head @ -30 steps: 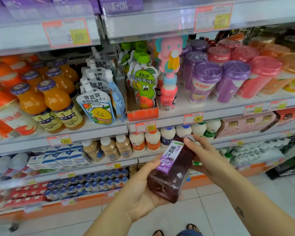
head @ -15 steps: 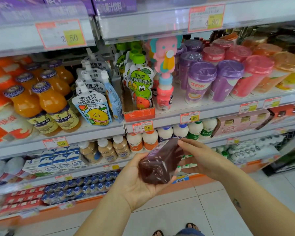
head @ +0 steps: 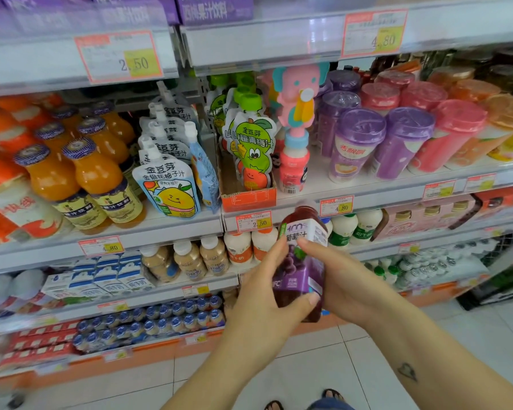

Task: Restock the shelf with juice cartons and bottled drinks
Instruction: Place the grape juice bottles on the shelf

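Observation:
A square bottle of dark purple grape juice (head: 301, 263) with a purple and white label stands upright in front of the shelves, at about the height of the third shelf. My left hand (head: 267, 303) wraps its left side, thumb across the lower front. My right hand (head: 342, 279) holds the right side, with fingers curled over the label. The bottle's cap points up toward the price tags on the shelf edge (head: 376, 199).
Orange juice bottles (head: 98, 179) and spouted pouches (head: 169, 187) fill the middle shelf at left. Purple and pink cups (head: 403, 140) stand at right. Small milk bottles (head: 353, 229) and cartons (head: 107, 279) sit lower. White floor tiles (head: 353, 371) lie below.
The bottle lay tilted with its base toward me; it now stands upright with the label facing me. Both hands shifted round its sides and the view moved closer to the shelf.

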